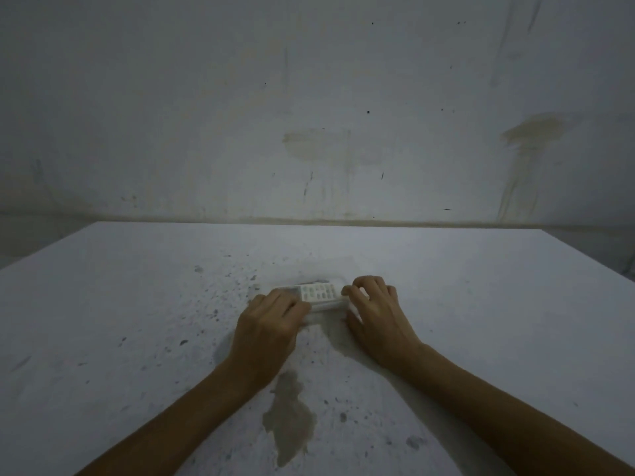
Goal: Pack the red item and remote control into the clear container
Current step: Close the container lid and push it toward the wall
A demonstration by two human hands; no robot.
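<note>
A white remote control [318, 292] with pale buttons lies sideways in the middle of the table, inside or on top of a small clear container [326, 310]; the dim light hides which. My left hand [269, 324] wraps around the container's left end. My right hand [374, 309] holds its right end, fingers curled over the top edge. No red item shows in this view.
The white table [481, 321] is speckled with dark marks and has a brownish stain [288, 417] near its front. A stained grey wall [316, 115] stands just behind the table's far edge.
</note>
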